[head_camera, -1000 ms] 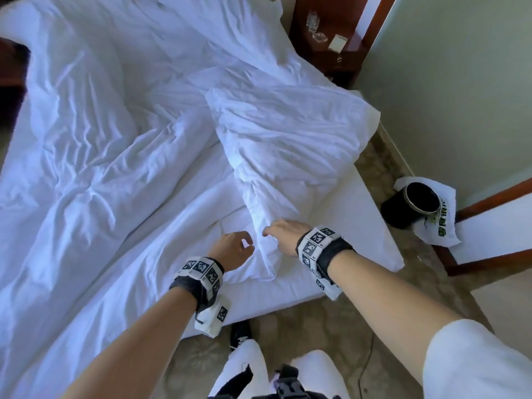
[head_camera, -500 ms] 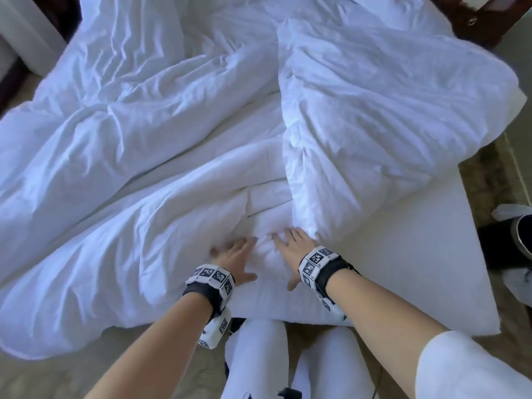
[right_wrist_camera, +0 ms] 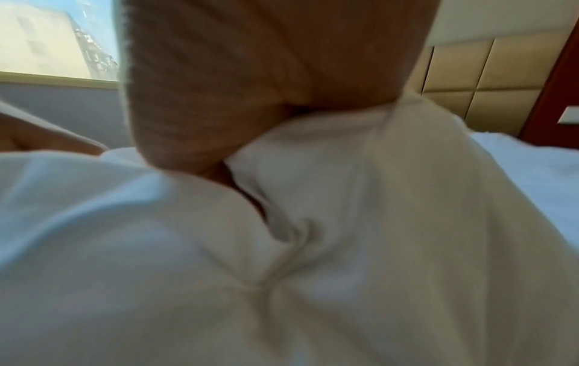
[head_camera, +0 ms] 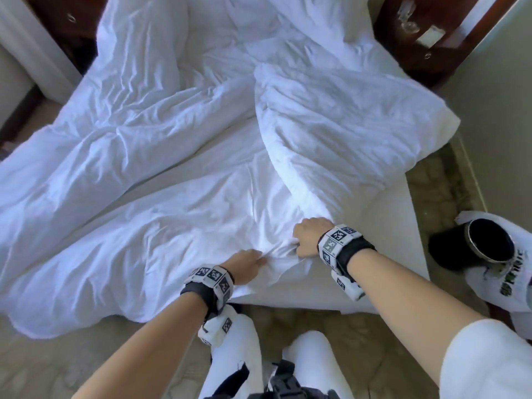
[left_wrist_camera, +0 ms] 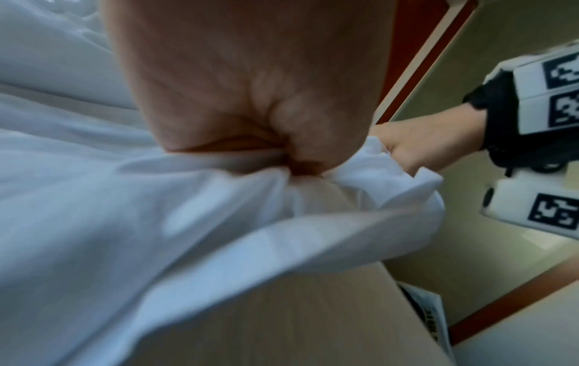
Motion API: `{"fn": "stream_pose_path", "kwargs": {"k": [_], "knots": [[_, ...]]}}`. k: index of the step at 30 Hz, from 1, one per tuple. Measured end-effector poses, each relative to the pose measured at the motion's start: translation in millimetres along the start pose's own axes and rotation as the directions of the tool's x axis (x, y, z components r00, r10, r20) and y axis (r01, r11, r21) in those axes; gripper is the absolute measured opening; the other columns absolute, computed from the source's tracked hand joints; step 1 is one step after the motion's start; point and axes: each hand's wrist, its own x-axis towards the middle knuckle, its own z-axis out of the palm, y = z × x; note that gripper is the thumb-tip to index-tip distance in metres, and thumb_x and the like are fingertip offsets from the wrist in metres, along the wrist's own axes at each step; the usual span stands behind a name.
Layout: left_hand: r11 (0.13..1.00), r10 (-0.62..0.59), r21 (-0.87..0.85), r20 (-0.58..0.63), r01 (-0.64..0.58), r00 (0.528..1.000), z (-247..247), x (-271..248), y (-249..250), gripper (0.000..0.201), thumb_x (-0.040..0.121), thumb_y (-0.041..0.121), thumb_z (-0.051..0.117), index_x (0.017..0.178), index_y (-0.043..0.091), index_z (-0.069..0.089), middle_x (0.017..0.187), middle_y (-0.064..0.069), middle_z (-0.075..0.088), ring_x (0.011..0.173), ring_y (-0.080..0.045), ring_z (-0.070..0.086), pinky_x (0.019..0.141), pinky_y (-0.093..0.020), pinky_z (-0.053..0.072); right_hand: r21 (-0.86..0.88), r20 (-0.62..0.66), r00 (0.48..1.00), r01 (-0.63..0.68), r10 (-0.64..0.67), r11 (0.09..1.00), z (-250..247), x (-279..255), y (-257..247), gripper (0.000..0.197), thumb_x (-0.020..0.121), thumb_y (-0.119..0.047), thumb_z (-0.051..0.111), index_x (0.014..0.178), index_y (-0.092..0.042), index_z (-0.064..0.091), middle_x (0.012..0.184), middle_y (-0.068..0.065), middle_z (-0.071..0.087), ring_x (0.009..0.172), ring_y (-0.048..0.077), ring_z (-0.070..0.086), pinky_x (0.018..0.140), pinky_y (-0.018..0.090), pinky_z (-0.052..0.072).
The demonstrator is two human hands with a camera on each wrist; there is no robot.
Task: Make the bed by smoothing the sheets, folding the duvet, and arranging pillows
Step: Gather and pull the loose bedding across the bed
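A crumpled white duvet [head_camera: 149, 214] covers most of the bed, with one part folded back into a thick wedge [head_camera: 345, 125] on the right. Both hands are at its near corner by the foot of the bed. My left hand [head_camera: 250, 262] pinches a bunched fold of duvet fabric [left_wrist_camera: 156, 222], fingers curled into it [left_wrist_camera: 282, 138]. My right hand [head_camera: 305, 240] grips the cloth a hand's width to the right, fist closed on a gathered ridge [right_wrist_camera: 282, 272]. Bare fitted sheet [head_camera: 397, 226] shows at the bed's near right corner. A pillow [head_camera: 354, 18] lies at the head end.
A black bin [head_camera: 489, 243] with a white printed liner lies tipped on the floor right of the bed. A dark wooden nightstand [head_camera: 417, 30] stands at the back right, dark furniture [head_camera: 66, 21] at the back left. My legs [head_camera: 236, 355] stand against the foot edge.
Half a second ago both hands lay flat with spread fingers on the duvet corner; now both have curled and gathered the fabric into bunches. The hands have drawn slightly apart.
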Motion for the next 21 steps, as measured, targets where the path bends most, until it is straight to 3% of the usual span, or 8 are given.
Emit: {"fn": "stream_pose_path", "kwargs": {"k": [3, 6, 9, 12, 15, 17, 19, 21], "knots": [[0.999, 0.037, 0.021, -0.015, -0.036, 0.999, -1, -39, 55, 0.024, 0.104, 0.023, 0.034, 0.096, 0.010, 0.053, 0.094, -0.014, 0.061, 0.090, -0.032, 0.062, 0.072, -0.032, 0.042, 0.041, 0.000, 1.000, -0.028, 0.028, 0.999, -20, -75, 19, 0.017, 0.081, -0.029, 0.055, 0.085, -0.013, 0.059, 0.087, 0.008, 0.063, 0.073, 0.027, 0.055, 0.067, 0.031, 0.045], [0.995, 0.053, 0.087, 0.022, -0.054, 0.998, 6, -75, 96, 0.029, 0.105, 0.025, 0.032, 0.104, 0.007, 0.055, 0.088, -0.008, 0.058, 0.083, -0.025, 0.058, 0.071, -0.030, 0.041, 0.106, -0.002, 0.998, -0.068, 0.069, 0.992, -19, -141, 26, 0.018, 0.080, -0.027, 0.053, 0.067, -0.015, 0.054, 0.070, 0.003, 0.054, 0.066, 0.025, 0.054, 0.061, 0.031, 0.044], [0.995, 0.076, 0.061, 0.127, -0.085, 0.989, 26, -110, 128, 0.033, 0.106, 0.030, 0.030, 0.096, 0.010, 0.054, 0.086, -0.009, 0.058, 0.077, -0.021, 0.053, 0.072, -0.029, 0.039, 0.141, 0.004, 0.995, -0.095, 0.095, 0.985, 0, -194, 23, 0.018, 0.078, -0.020, 0.051, 0.061, -0.016, 0.046, 0.066, 0.003, 0.050, 0.065, 0.025, 0.052, 0.063, 0.032, 0.045], [0.989, 0.078, 0.100, 0.251, -0.106, 0.965, 57, -140, 156, 0.035, 0.105, 0.034, 0.030, 0.088, 0.011, 0.051, 0.074, -0.001, 0.051, 0.067, -0.018, 0.048, 0.064, -0.027, 0.037, 0.165, 0.037, 0.990, -0.141, 0.136, 0.976, 33, -246, 16, 0.017, 0.076, -0.016, 0.050, 0.060, -0.015, 0.045, 0.064, 0.003, 0.048, 0.059, 0.022, 0.048, 0.058, 0.031, 0.041], [0.966, 0.065, 0.221, 0.303, -0.136, 0.951, 76, -156, 172, 0.037, 0.101, 0.040, 0.037, 0.102, 0.010, 0.058, 0.087, -0.004, 0.057, 0.072, -0.019, 0.052, 0.073, -0.031, 0.041, 0.231, 0.045, 0.984, -0.181, 0.175, 0.956, 65, -284, 9, 0.021, 0.073, -0.013, 0.051, 0.055, -0.017, 0.041, 0.056, 0.002, 0.043, 0.051, 0.020, 0.041, 0.049, 0.028, 0.034], [0.928, 0.071, 0.328, 0.317, -0.180, 0.946, 79, -165, 181, 0.035, 0.098, 0.044, 0.043, 0.111, 0.017, 0.061, 0.106, -0.004, 0.062, 0.094, -0.023, 0.060, 0.088, -0.035, 0.046, 0.306, 0.045, 0.980, -0.198, 0.193, 0.931, 82, -305, 0, 0.028, 0.076, -0.011, 0.054, 0.053, -0.019, 0.039, 0.055, 0.000, 0.037, 0.050, 0.020, 0.038, 0.048, 0.028, 0.033], [0.921, 0.091, 0.333, 0.319, -0.202, 0.943, 84, -175, 187, 0.021, 0.095, 0.039, 0.049, 0.104, 0.026, 0.062, 0.111, 0.000, 0.067, 0.102, -0.020, 0.062, 0.095, -0.039, 0.049, 0.430, 0.089, 0.974, -0.225, 0.207, 0.875, 101, -321, -5, 0.022, 0.080, -0.015, 0.054, 0.060, -0.021, 0.056, 0.066, -0.003, 0.055, 0.061, 0.020, 0.056, 0.058, 0.030, 0.051], [0.944, 0.143, 0.252, 0.271, -0.213, 0.952, 92, -184, 190, 0.011, 0.095, 0.023, 0.048, 0.092, 0.026, 0.059, 0.106, -0.003, 0.072, 0.095, -0.018, 0.066, 0.087, -0.032, 0.054, 0.484, 0.073, 0.970, -0.237, 0.232, 0.842, 115, -339, -8, 0.022, 0.084, -0.021, 0.050, 0.072, -0.019, 0.068, 0.079, -0.002, 0.070, 0.075, 0.024, 0.068, 0.072, 0.040, 0.060]]}}
